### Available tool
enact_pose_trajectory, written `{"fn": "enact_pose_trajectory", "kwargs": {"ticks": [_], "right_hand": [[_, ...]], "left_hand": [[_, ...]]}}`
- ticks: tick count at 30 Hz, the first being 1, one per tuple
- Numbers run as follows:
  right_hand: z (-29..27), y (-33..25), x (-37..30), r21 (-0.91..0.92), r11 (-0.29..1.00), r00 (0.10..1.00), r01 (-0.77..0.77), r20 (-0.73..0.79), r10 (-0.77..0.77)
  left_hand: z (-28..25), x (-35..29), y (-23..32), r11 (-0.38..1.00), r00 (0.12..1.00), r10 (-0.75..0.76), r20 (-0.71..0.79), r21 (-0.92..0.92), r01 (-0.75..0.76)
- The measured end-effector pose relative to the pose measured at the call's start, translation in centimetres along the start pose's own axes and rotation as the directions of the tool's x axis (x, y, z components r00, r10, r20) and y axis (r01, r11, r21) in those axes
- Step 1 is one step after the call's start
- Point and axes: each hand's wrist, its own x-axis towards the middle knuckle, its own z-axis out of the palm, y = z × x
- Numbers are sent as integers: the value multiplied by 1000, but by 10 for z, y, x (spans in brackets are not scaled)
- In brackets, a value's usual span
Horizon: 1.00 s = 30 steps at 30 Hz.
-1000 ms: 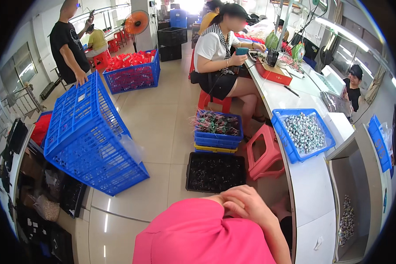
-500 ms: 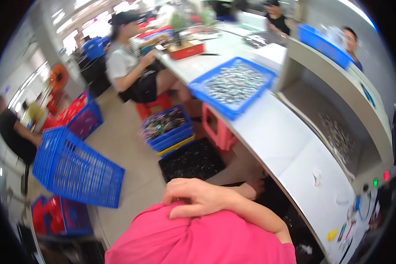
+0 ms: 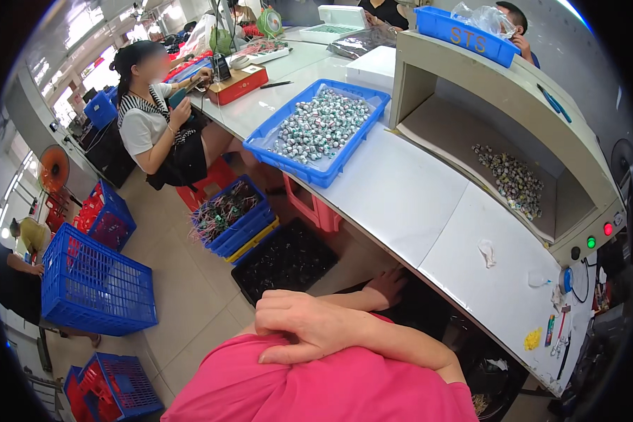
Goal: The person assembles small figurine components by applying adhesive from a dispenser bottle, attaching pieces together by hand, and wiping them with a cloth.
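My arms are crossed in front of my pink shirt (image 3: 344, 390). My right hand (image 3: 299, 327) lies over the bend of my left arm, its fingers curled and its thumb against the pink cloth, closed on the shirt. My left hand (image 3: 387, 285) reaches out to the right beneath my right forearm, over a dark area below the bench edge. Its fingers look loosely extended with nothing in them, though shadow hides part of them. Nearest to the hands on the floor is a black tray (image 3: 285, 260) of small dark pieces.
A blue tray (image 3: 260, 144) of small round metallic parts stands on the white bench (image 3: 408, 204). At right, an arched machine (image 3: 577, 141) holds more parts. Blue crates (image 3: 98, 281) stand on the left floor. A seated co-worker (image 3: 144, 119) handles things across the bench.
The view has shifted right and steadied, so bench, trays and crates sit farther left in it. My crossed arms keep nearly the same pose.
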Motion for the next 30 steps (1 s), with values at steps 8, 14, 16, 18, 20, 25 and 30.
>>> {"fn": "enact_pose_trajectory", "kwargs": {"ticks": [8, 14, 16, 18, 20, 25, 30], "right_hand": [[10, 0, 9, 98, 995, 998, -4, -65, 10], [27, 2, 15, 278, 961, 996, -6, -85, 31], [20, 7, 13, 234, 972, 999, -27, -23, 33], [20, 12, 5, 145, 976, 985, -162, 86, 151], [20, 16, 16, 171, 983, 998, -66, 6, 66], [41, 15, 30, 344, 938, 993, -46, -88, 80], [25, 21, 22, 114, 990, 995, -80, 60, 73]], "left_hand": [[38, -6, 1, 996, 994, 4, -112, 89, 6], [18, -11, -1, 1000, 993, 20, -120, -19, -22], [23, -9, -5, 999, 993, 38, -109, -13, -40], [23, -9, -7, 998, 994, 63, -92, -10, -64], [18, -9, -6, 999, 997, 44, -67, -19, -45], [25, -21, -10, 994, 995, 2, -103, -109, -14], [18, -10, -1, 999, 993, 48, -110, 6, -48]]}}
